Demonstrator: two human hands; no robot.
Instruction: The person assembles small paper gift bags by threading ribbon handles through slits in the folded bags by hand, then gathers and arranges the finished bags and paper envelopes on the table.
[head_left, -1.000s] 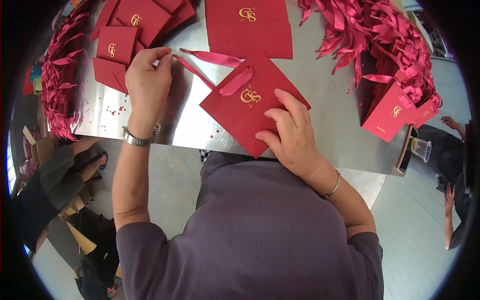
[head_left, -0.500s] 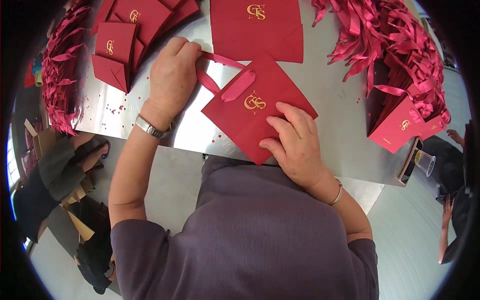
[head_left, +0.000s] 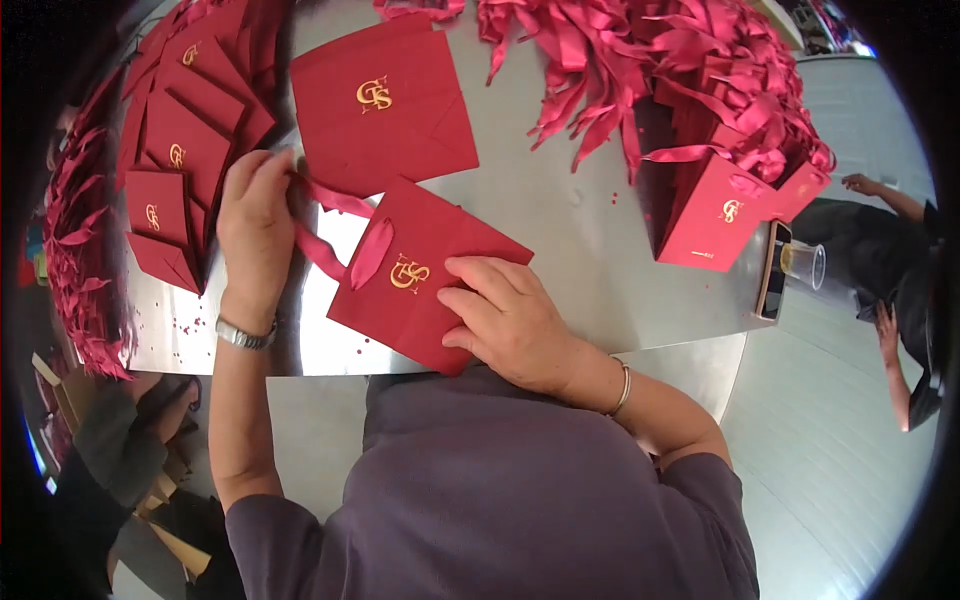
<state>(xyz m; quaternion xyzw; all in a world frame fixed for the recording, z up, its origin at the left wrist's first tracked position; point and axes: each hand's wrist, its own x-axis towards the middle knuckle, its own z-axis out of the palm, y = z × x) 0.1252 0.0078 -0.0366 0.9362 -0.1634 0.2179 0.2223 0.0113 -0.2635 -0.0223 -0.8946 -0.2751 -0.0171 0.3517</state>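
One flat, nearly square red paper bag (head_left: 415,277) with a gold emblem, lying askew at the near edge of a shiny metal table (head_left: 600,270); its ribboned edge faces left and slightly away from the wearer, its opposite edge right and slightly nearer; which axis is longer cannot be told. Left hand (head_left: 255,220): fingers drawn together on the pink satin ribbon (head_left: 372,255), two strands of which run to the bag; the fingertip contact is partly hidden. Right hand (head_left: 520,325): fingers loosely bent and slightly parted, tips resting on the bag's face, grasping nothing. Surroundings: one second red bag (head_left: 390,120) lying flat just beyond; one overlapping pile of red bags (head_left: 190,140) at left, uncountable; one clear plastic cup (head_left: 808,265) at right.
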